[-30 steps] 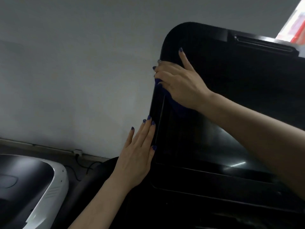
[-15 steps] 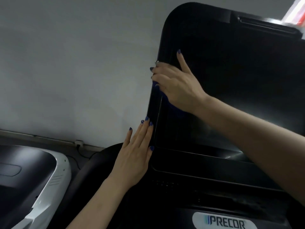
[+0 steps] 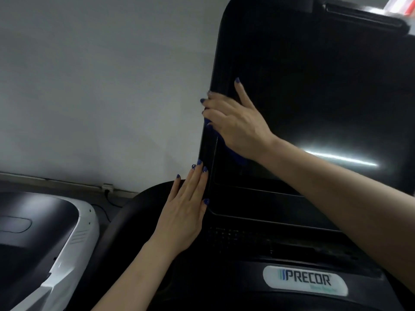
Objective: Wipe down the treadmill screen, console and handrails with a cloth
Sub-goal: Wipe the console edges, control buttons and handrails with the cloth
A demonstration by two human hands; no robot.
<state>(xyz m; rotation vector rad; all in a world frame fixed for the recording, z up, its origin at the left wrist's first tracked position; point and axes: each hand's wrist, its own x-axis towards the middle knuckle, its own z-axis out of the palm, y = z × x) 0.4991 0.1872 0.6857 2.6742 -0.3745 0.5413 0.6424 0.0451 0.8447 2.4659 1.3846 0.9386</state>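
1. blue cloth (image 3: 233, 154), mostly hidden, bunched under right hand (image 3: 238, 122) on black glossy screen (image 3: 314, 113) left edge.
2. right grip pressing cloth flat.
3. left hand (image 3: 186, 212) open, flat on screen frame, holding nothing.

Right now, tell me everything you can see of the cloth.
The cloth is dark blue and looks soft. It is bunched and mostly hidden under the right hand, which presses it against the left edge of the black screen. Only folds below the palm and a sliver by the fingertips show.
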